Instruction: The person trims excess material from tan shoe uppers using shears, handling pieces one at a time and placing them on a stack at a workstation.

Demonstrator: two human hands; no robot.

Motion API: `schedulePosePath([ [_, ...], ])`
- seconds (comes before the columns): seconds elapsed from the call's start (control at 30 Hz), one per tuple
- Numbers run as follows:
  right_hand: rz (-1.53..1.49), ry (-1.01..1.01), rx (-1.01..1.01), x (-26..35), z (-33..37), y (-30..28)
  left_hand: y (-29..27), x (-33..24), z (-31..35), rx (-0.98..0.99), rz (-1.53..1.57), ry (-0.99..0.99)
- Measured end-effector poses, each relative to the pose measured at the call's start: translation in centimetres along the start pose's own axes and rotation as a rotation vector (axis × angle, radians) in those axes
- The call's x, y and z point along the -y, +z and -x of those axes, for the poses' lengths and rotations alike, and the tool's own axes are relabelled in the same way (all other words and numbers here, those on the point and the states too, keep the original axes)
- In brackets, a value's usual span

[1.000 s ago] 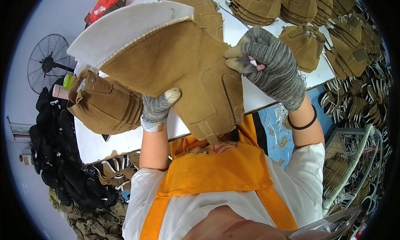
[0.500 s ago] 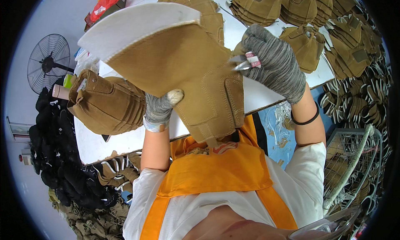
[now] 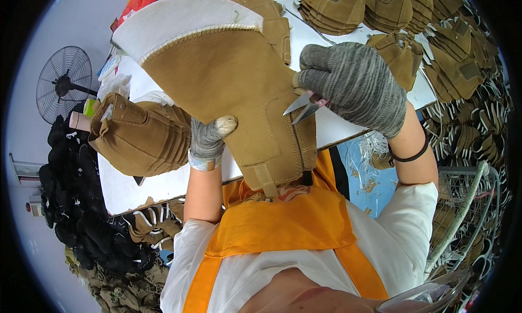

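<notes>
A brown suede boot upper (image 3: 223, 74) with a curved white lining edge (image 3: 190, 22) is held up over the table in front of me. My left hand (image 3: 207, 139), in a grey knit glove, grips its left side, with the thumb on top and the other fingers hidden beneath. In my gloved right hand (image 3: 353, 85) is a pair of thread snips (image 3: 297, 103), the blades spread and pointing left over the stitched panel. The fingers of this hand are curled at the upper's right edge; I cannot tell whether they also pinch the suede.
A stack of brown uppers (image 3: 138, 136) stands at the left on the white table (image 3: 130, 196). More stacks (image 3: 334, 11) line the back right. A wire cart (image 3: 467, 204) is at the right, a black pile (image 3: 81, 220) and a fan (image 3: 63, 86) at the left.
My right hand has come slightly nearer and turned, carrying the snips down along the upper's stitched panel. The upper has shifted and tilted slightly, while my left hand keeps its hold.
</notes>
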State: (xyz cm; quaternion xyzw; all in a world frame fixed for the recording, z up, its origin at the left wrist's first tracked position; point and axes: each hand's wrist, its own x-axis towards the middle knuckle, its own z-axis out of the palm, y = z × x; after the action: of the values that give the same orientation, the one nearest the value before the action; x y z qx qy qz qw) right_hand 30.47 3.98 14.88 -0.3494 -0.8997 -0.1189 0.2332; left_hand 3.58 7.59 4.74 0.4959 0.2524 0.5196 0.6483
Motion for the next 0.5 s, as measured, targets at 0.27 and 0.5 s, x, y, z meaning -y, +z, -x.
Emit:
schedulePosePath([
  [0.27, -0.215, 0.082, 0.076, 0.2, -0.6, 1.2, 0.6, -0.1, -0.3, 0.010, 0.055, 0.031],
  [0.5, -0.856, 0.359, -0.133, -0.7, 1.4, 3.4, 1.7, -0.6, -0.6, 0.010, 0.039, -0.013],
])
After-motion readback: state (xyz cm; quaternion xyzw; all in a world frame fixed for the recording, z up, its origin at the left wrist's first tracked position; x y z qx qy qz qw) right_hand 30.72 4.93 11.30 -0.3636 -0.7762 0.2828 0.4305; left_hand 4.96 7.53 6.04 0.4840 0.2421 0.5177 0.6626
